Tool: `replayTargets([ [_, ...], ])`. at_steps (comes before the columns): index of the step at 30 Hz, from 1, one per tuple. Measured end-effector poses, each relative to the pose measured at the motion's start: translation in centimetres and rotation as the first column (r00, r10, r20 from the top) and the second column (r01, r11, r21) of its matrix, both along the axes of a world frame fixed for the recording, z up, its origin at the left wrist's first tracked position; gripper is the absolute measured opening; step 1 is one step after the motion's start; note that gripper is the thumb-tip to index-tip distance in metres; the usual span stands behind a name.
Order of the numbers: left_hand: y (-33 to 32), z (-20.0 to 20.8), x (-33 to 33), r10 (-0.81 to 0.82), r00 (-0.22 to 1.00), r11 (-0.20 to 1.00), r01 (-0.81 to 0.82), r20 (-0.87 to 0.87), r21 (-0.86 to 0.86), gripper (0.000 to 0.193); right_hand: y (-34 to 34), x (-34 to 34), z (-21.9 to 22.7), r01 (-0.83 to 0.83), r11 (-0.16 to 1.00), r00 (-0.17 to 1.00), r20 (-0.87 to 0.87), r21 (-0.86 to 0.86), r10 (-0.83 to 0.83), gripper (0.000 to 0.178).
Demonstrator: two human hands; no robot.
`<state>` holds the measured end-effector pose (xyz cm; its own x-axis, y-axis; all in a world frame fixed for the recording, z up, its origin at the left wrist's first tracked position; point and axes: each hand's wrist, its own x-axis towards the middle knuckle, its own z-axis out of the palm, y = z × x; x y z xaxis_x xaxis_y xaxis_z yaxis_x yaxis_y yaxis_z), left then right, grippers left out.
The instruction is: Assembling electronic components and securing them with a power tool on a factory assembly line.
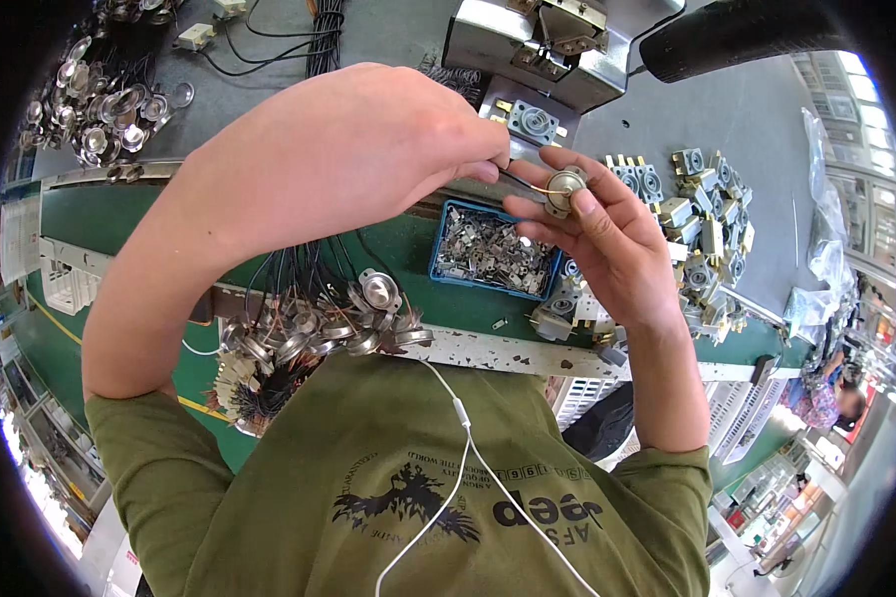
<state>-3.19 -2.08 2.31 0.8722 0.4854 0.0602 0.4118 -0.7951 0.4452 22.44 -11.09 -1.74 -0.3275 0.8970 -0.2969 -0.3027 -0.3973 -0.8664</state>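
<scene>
Disc part: a small round metal disc part (565, 185) sat raised above the desk, between both hands, just over the blue tray.
Right hand: the right hand (602, 239) was curled about the disc part, fingertips and thumb pinching its rim, palm turned up toward the camera.
Left hand: the left hand (368, 149) was closed in a pinch on a thin dark tool (524, 183), whose tip touched the disc part from the left.
Blue tray: a small rectangular blue tray (494, 253) lay on the green desk (119, 219) directly below the hands, filled with tiny grey metal clips.
Wired bundle: a cluster of round metal caps on black wires (329, 323) lay at the near desk edge, below the left forearm and left of the tray.
Grey housings: a heap of grey and cream block-shaped housings (702, 234) lay to the right of the right hand, well spread over the grey surface.
Press fixture: a grey metal fixture (543, 45) stood beyond the hands, at the top.
Far caps: another pile of shiny round caps (105, 104) lay at upper left, well apart from the hands.
Labels: pale sheets (20, 239) hung at the far left edge of the desk; their print was too small to tell.
Cord: a white cord (468, 448) ran down the green shirt.
</scene>
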Motion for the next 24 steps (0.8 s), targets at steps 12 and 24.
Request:
replayTargets([
  [12,-1.1,-3.4,1.5,0.140,0.913,0.923,0.020,0.384,-0.385,0.017,-1.5,-2.9,0.5,0.412,0.847,0.893,0.034,0.337,-0.448,0.034],
  [24,-0.5,-2.7,-0.1,-0.101,0.990,0.951,0.068,0.096,0.302,0.005,2.8,-0.1,2.6,-0.398,0.910,0.789,0.548,0.115,0.276,0.024],
])
